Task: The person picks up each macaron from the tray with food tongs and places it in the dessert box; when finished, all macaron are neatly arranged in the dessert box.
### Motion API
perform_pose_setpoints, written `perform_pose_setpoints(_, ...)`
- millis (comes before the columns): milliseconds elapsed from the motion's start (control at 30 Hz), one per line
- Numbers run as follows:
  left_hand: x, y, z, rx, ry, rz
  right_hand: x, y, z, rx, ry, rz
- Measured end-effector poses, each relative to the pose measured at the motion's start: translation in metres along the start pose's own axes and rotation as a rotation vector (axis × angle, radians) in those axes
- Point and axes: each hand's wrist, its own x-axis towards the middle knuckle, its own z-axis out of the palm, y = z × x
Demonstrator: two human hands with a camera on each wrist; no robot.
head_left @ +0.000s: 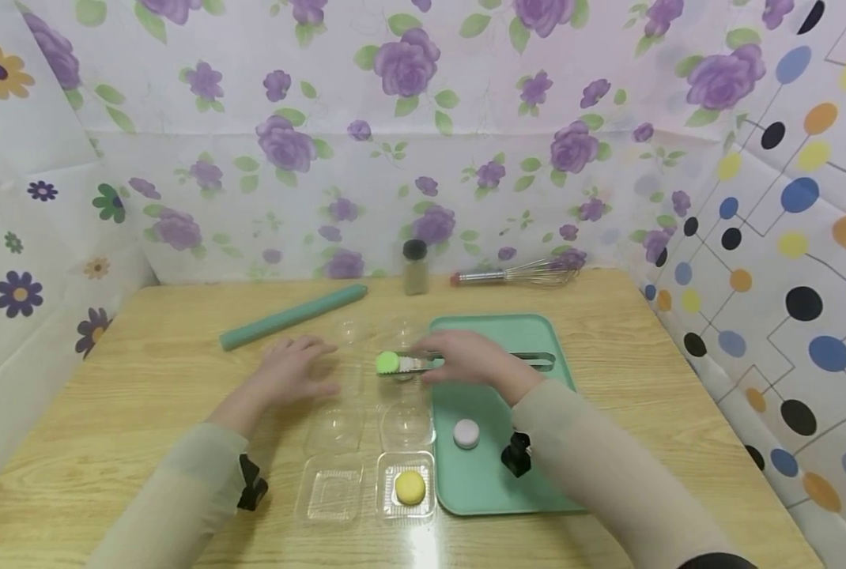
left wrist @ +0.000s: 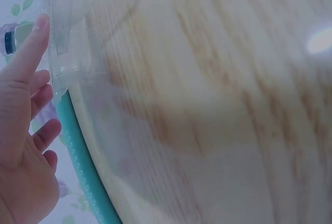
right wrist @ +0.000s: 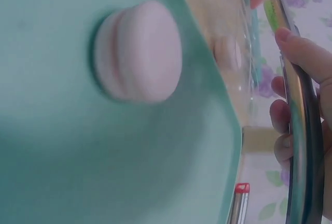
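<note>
My right hand grips metal tongs, whose tips hold a green macaron above the clear plastic boxes. Under the tong tips, a pale macaron sits in one of the boxes. To the left, my left hand has its fingers spread and holds nothing; in the left wrist view its thumb overlaps the edge of a clear plastic box. Nearest me, a yellow macaron lies in an opened clear box. A pale pink macaron rests on the green tray.
Behind the boxes lie a green rolling pin and a whisk, with a black-capped jar standing between them. Several clear domed lids spread between my hands. Patterned cloth walls the table at the back and sides.
</note>
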Motion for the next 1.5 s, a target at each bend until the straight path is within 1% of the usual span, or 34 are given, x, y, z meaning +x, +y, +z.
perform_pose_setpoints(167, 0.000, -0.003, 0.001, -0.033, 0.011, -0.006, 0.019, -0.009, 0.001, -0.022, -0.005, 0.018)
perform_pose_setpoints(300, -0.003, -0.002, 0.005, -0.053, 0.003, -0.012, 0.030, -0.016, 0.007, -0.024, -0.047, 0.064)
perform_pose_setpoints(433, -0.003, -0.001, 0.003, -0.056, 0.018, -0.007, 0.040, -0.024, 0.008, -0.043, -0.068, 0.105)
perform_pose_setpoints(567, -0.003, 0.000, 0.001, -0.046, 0.022, -0.005, 0.050, -0.032, 0.010, -0.103, -0.065, 0.101)
perform_pose_setpoints(700, -0.002, 0.001, 0.000, -0.054, 0.011, -0.021, 0.058, -0.038, 0.012, -0.144, -0.066, 0.084)
perform_pose_setpoints(867, -0.002, 0.001, -0.001, -0.067, 0.009, -0.018, 0.063, -0.045, 0.015, -0.179, -0.066, 0.090)
perform_pose_setpoints(1100, -0.003, 0.000, 0.000, -0.053, 0.001, -0.014, 0.066, -0.048, 0.023, -0.255, -0.056, 0.084)
perform_pose_setpoints(1233, -0.002, 0.000, -0.002, -0.046, -0.008, -0.006, 0.066, -0.048, 0.024, -0.246, -0.047, 0.088)
perform_pose_setpoints(1367, 0.000, -0.002, -0.004, -0.029, -0.030, 0.018, 0.066, -0.048, 0.024, -0.224, -0.054, 0.096)
perform_pose_setpoints(1500, 0.001, -0.004, -0.007, -0.024, -0.051, 0.025, 0.067, -0.049, 0.022, -0.201, -0.055, 0.102)
